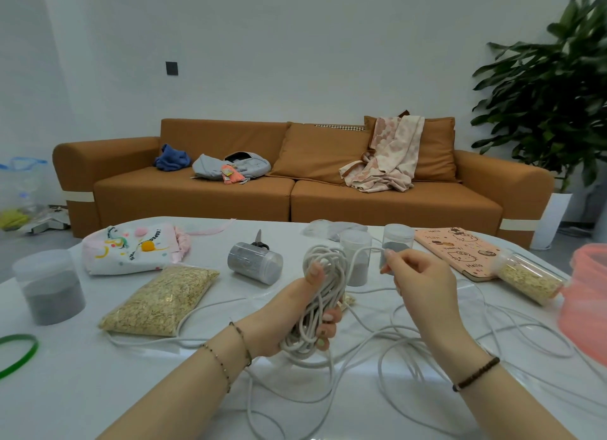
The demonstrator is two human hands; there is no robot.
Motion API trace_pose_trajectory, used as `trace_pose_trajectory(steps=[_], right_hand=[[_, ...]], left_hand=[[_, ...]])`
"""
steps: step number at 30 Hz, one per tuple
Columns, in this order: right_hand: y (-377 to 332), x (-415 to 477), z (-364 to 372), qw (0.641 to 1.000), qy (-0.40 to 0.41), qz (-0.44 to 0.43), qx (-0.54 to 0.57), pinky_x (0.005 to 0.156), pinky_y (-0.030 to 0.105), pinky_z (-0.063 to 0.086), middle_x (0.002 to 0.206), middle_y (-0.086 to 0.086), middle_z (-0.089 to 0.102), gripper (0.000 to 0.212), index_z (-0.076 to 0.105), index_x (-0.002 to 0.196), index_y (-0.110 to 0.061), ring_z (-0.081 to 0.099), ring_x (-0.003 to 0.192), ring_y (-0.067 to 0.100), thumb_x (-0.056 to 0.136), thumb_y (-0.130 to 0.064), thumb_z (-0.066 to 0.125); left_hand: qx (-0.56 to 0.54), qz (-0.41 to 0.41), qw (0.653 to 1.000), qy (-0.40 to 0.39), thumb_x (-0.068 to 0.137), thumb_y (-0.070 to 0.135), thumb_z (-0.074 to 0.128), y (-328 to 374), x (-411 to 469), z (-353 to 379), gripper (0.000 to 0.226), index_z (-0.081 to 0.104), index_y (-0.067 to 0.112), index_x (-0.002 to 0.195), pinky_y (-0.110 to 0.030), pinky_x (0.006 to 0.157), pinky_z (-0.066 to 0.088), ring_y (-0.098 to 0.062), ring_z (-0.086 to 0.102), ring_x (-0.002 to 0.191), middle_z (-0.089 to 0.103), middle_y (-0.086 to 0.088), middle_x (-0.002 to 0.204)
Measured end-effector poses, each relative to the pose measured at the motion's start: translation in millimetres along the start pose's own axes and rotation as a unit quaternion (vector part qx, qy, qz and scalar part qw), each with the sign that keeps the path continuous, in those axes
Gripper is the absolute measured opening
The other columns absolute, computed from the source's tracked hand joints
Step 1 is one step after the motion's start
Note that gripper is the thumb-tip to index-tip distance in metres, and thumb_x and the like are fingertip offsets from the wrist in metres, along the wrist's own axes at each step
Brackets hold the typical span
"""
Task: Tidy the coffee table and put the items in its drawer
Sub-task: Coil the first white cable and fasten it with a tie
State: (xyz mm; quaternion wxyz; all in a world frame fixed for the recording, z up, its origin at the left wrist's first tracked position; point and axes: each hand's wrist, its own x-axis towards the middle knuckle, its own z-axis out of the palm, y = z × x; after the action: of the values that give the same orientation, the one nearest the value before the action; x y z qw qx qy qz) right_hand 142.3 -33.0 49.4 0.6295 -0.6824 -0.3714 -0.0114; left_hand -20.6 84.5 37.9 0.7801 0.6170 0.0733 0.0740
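Observed: the white cord (323,275) is held as a wound coil in the left grip (289,318). The fingers are curled round the lower part of the coil and the thumb is pressed against its upper loops. The coil is held upright above the table (82,390), near its front centre.

One strand is led from the top of the coil rightward to the right grip (420,282). There it is pinched between thumb and forefinger, and the other fingers are loosely curled. The right grip is held just right of the coil, apart from it, level with the coil's top.

The unwound cord is spread in loose loops on the table below and to the right of both grips. One run is laid leftward along the near edge of a bag of grain (161,300).

Other items noted on the table:
- A jar of grey powder (49,287) stands at far left, with a green ring (19,354) in front of it.
- A printed drawstring bag (131,247) lies behind the grain.
- A jar on its side (254,264) lies left of the coil, with scissors (259,241) just behind it.
- Two upright jars (356,242) stand directly behind the grips.
- A pink notebook (460,252) and a grain-filled jar on its side (528,277) lie to the right.
- A pink mesh container (588,301) is seen at the right edge.
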Motion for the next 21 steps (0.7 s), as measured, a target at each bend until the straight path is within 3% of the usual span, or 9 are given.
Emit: trace_pose_trajectory(steps=[4,7,11,14,16,21], right_hand=[[-4.4,-1.0,0.0,0.998,0.005,-0.058,0.01,0.062,0.035,0.04,0.057,0.016,0.048,0.033,0.067,0.061,-0.018,0.045,0.058,0.024,0.093,-0.025,0.068],[-11.5,-13.0,3.3,0.984,-0.02,-0.179,-0.014,0.052,0.027,0.033,0.051,-0.002,0.043,0.028,0.066,0.069,-0.017,0.039,0.05,0.01,0.096,-0.024,0.066],[-14.2,-30.3,10.9,0.928,-0.096,-0.336,-0.132,0.046,0.014,0.031,0.055,-0.02,0.041,0.026,0.062,0.085,-0.022,0.045,0.048,0.005,0.103,-0.033,0.047],[-9.5,-33.9,17.0,0.919,-0.115,-0.34,-0.166,0.045,0.017,0.031,0.055,-0.02,0.036,0.024,0.059,0.089,-0.023,0.044,0.048,0.009,0.104,-0.033,0.042],[-5.7,-35.8,19.8,0.923,-0.115,-0.321,-0.179,0.045,0.023,0.034,0.054,-0.015,0.038,0.024,0.053,0.088,-0.027,0.047,0.05,0.013,0.104,-0.036,0.038],[-1.1,-37.7,22.2,0.922,-0.124,-0.293,-0.223,0.045,0.024,0.031,0.055,-0.009,0.042,0.026,0.04,0.082,-0.032,0.047,0.054,0.015,0.103,-0.044,0.03]], left_hand=[[0.159,0.024,0.987,0.021,0.065,0.081,0.068,-3.1,-3.5,3.1,0.069,0.051,0.018,0.087,-0.021,0.052,0.043,-0.009,0.046,0.053,0.051,0.008,0.065],[0.272,0.04,0.955,0.111,0.077,0.068,0.066,-4.0,-4.7,8.7,0.045,0.054,0.024,0.08,-0.024,0.053,0.044,-0.009,0.047,0.052,0.051,0.006,0.064],[0.318,0.05,0.923,0.213,0.073,0.08,0.06,-5.3,-1.7,2.0,0.055,0.056,0.024,0.076,-0.027,0.054,0.044,-0.017,0.05,0.054,0.053,0.0,0.061],[0.287,0.035,0.922,0.257,0.079,0.074,0.059,-8.5,1.7,-4.1,0.05,0.058,0.024,0.078,-0.03,0.058,0.047,-0.017,0.053,0.053,0.055,0.002,0.06],[0.207,0.004,0.944,0.258,0.08,0.072,0.062,-10.4,4.9,-3.6,0.051,0.059,0.022,0.081,-0.031,0.061,0.047,-0.016,0.053,0.053,0.056,0.004,0.059],[-0.02,-0.086,0.981,0.171,0.086,0.059,0.063,0.4,1.2,2.8,0.048,0.055,0.011,0.087,-0.026,0.053,0.047,-0.017,0.05,0.053,0.052,-0.005,0.065]])
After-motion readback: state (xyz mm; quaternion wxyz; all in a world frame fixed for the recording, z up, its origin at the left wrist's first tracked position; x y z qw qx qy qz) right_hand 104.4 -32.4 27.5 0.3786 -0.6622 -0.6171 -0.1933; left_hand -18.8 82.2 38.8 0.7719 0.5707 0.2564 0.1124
